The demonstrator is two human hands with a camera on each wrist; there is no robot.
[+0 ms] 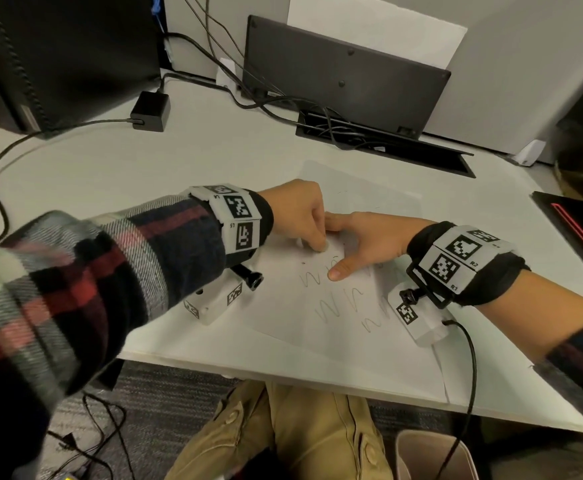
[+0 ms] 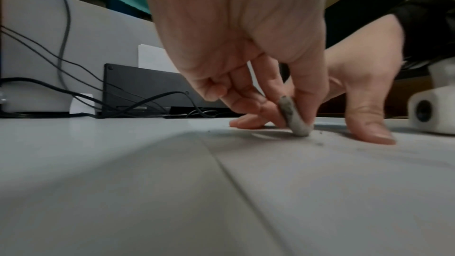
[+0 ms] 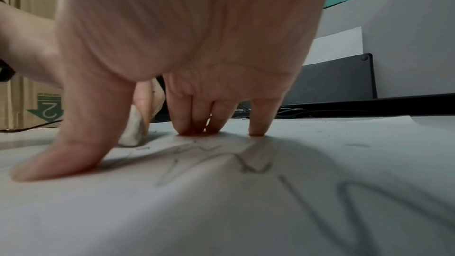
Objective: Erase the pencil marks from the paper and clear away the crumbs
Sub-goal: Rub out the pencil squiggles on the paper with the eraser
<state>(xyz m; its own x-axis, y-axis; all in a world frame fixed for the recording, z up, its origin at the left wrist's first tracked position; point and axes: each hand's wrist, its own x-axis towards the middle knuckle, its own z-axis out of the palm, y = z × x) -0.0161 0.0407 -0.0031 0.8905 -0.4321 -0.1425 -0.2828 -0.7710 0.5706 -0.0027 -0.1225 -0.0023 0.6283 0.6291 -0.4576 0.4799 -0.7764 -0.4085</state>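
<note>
Pinched narrow between thumb and fingertips, the left hand [image 2: 236, 50] has its grip closed on a small grey-smudged eraser [image 2: 293, 118], whose lower end touches the paper [image 1: 335, 306] near that sheet's far left part. Dark crumbs [image 2: 320, 144] lie scattered on the sheet just beside the eraser tip. Right of it, the right hand [image 1: 369, 242] holds nothing: its grip is spread wide, thumb and fingertips pressed flat to pin the sheet. Several rows of wavy pencil marks [image 1: 338, 306] remain toward the near edge of the paper, which lies close to the near edge of the counter [image 1: 110, 174], so the erasing looks far from finished.

The risks, as I judge them: the sheet appears thin, and a hard stroke toward the unpinned side could buckle or tear it. The eraser's dirty face may smear graphite rather than lift it. Crumbs swept carelessly could scatter over the near counter edge onto the floor.
</note>
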